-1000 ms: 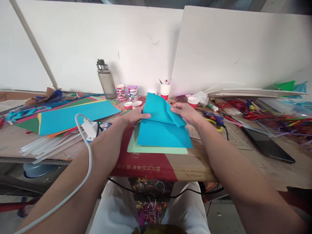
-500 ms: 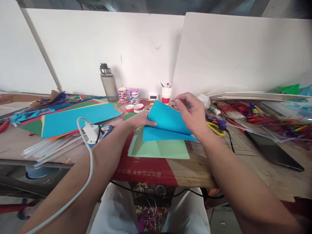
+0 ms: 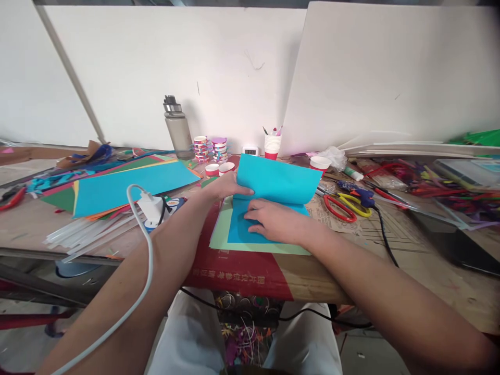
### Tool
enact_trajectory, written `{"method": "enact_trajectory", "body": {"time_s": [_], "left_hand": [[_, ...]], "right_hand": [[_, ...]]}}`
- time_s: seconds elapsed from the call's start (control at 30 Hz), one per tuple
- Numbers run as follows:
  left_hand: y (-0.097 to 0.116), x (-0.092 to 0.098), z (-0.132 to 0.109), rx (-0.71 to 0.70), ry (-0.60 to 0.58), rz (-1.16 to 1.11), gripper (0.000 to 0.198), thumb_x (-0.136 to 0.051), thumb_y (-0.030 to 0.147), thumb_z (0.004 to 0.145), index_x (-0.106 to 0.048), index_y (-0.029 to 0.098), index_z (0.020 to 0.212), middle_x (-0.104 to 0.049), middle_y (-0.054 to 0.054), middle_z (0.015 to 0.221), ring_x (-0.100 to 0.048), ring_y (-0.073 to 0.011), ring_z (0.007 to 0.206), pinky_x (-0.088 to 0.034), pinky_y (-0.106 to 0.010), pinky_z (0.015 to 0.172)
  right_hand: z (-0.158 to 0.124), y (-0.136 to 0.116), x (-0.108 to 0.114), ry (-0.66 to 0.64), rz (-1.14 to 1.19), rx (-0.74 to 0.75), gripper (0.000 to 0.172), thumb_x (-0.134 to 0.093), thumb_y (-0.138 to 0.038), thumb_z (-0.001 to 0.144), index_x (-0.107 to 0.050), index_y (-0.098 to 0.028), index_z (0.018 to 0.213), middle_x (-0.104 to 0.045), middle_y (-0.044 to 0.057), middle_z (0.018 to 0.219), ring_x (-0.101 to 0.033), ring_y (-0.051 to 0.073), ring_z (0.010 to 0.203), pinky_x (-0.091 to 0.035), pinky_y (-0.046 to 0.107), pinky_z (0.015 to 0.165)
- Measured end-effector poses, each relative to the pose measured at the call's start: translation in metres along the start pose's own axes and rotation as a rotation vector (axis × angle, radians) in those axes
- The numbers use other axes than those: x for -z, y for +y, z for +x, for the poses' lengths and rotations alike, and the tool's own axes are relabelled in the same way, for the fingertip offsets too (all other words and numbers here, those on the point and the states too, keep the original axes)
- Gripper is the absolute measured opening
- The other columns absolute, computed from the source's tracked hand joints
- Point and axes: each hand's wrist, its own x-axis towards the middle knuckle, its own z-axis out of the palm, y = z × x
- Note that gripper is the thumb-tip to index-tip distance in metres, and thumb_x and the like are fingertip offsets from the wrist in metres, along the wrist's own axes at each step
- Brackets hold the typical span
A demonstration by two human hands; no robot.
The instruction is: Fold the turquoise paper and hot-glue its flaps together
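A blue sheet of paper (image 3: 279,177) is bent over, its upper flap standing up and its lower part flat on light green paper (image 3: 250,247). At its left edge my left hand (image 3: 229,186) grips the flap, thumb on the front face and the other fingers hidden behind. My right hand (image 3: 273,221) rests on the flat lower part just below the bend, its fingers apart and holding nothing. The light green paper lies at the table's front edge, over a red printed board (image 3: 234,268).
Red-handled scissors (image 3: 339,208), yellow-handled scissors (image 3: 356,204) and a blue glue gun (image 3: 361,197) lie to the right. Paper cups (image 3: 272,145) and a bottle (image 3: 178,133) stand behind. Coloured sheets (image 3: 133,187) and a white plug (image 3: 153,211) with its cable are on the left.
My right hand has come down from the sheet's upper right edge onto its lower part. The flap now stands more upright and faces me. My left hand keeps hold of the left edge.
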Motion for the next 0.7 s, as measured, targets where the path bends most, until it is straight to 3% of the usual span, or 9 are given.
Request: {"method": "enact_trajectory", "body": {"time_s": [0.17,0.3,0.47,0.53,0.7], "left_hand": [[-0.003,0.000,-0.001,0.031,-0.005,-0.085,0.051,-0.081,0.039,0.061,-0.069,0.016,0.105,-0.070,-0.009,0.110,-0.063,-0.0286,0.102,-0.050,-0.045,0.091],[-0.006,-0.001,-0.002,0.075,0.010,-0.148,0.050,-0.083,0.039,0.058,-0.070,0.017,0.101,-0.071,-0.008,0.109,-0.063,-0.0282,0.101,-0.050,-0.045,0.091],[-0.011,-0.003,0.000,0.091,0.043,-0.219,0.053,-0.084,0.039,0.056,-0.070,0.019,0.103,-0.070,-0.007,0.113,-0.063,-0.0286,0.104,-0.050,-0.045,0.092],[-0.011,-0.003,0.000,0.076,0.013,-0.214,0.055,-0.084,0.039,0.057,-0.069,0.019,0.106,-0.069,-0.008,0.115,-0.062,-0.0291,0.107,-0.049,-0.046,0.094],[-0.005,-0.002,-0.002,0.046,-0.010,-0.158,0.062,-0.085,0.039,0.055,-0.068,0.019,0.111,-0.069,-0.008,0.117,-0.061,-0.0306,0.111,-0.047,-0.047,0.097]], "right_hand": [[0.000,-0.008,0.002,-0.052,-0.073,0.002,0.031,-0.056,-0.032,0.091,-0.068,-0.010,0.109,-0.061,0.015,0.108,-0.056,0.027,0.104,-0.043,0.039,0.092],[0.002,-0.012,-0.002,-0.009,-0.145,0.000,0.027,-0.054,-0.032,0.092,-0.068,-0.011,0.101,-0.062,0.014,0.105,-0.056,0.027,0.102,-0.043,0.040,0.091],[0.004,-0.011,-0.003,0.098,-0.204,-0.275,0.032,-0.046,-0.031,0.095,-0.066,-0.009,0.107,-0.060,0.019,0.112,-0.053,0.031,0.109,-0.041,0.043,0.092],[0.004,-0.012,-0.003,0.074,-0.224,-0.357,0.035,-0.048,-0.033,0.094,-0.065,-0.007,0.109,-0.060,0.021,0.110,-0.054,0.033,0.106,-0.042,0.043,0.090],[0.004,-0.023,-0.003,-0.056,-0.245,-0.368,0.039,-0.046,-0.037,0.094,-0.068,-0.009,0.107,-0.064,0.022,0.106,-0.058,0.034,0.101,-0.046,0.040,0.080]]}}
